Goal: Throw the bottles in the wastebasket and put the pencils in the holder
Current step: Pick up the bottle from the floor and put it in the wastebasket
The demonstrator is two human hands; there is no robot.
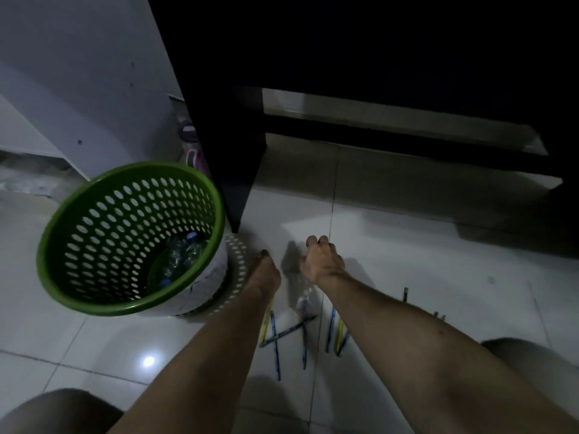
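A green perforated wastebasket [131, 236] stands on the floor at left, tilted toward me, with crushed clear bottles [180, 255] with blue caps lying inside. Several blue and yellow pencils [275, 339] lie scattered on the white tiles between my forearms. My right hand [322, 261] is curled over a clear plastic bottle [305, 300] that shows under its wrist, just above the pencils. My left hand [266, 272] is lower left of it, close to the basket's right side, its fingers bent down out of sight. No pencil holder is in view.
A black desk leg [232, 170] comes down right behind the basket, with a dark crossbar [407, 145] running to the right. A pink and purple flask [191, 145] stands behind the leg. White furniture [78, 89] fills the far left. My knees show at both bottom corners.
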